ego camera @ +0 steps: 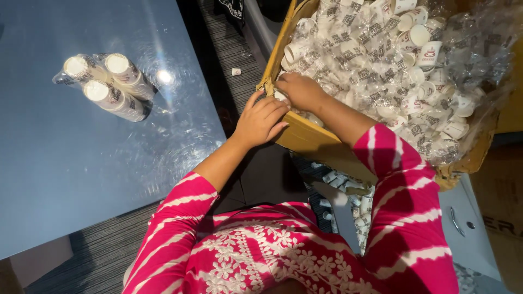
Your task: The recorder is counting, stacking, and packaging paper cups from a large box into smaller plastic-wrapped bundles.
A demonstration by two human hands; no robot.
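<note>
We found the cardboard box (305,139) to be the anchor of everything, tipped toward the person so its open mouth faced them, crammed with loose white paper cups (419,38) under crinkled clear plastic wrap (479,60). Both hands met at the box's near corner, where the cups sat within easy reach. The right hand (299,91) lay just inside the rim, fingers curled down among the cups — whether it had closed on one we could not tell, since the fingertips were hidden. The left hand (261,121) rested flat and open on the rim beside it, seemingly bracing the wall. Well left of the box, on the glossy blue table (65,163), lay a wrapped bundle of stacked cups (109,84) on its side — apart from the loose ones. Below the box, more cups (359,209) lay scattered by the pink striped sleeve (406,218).
</note>
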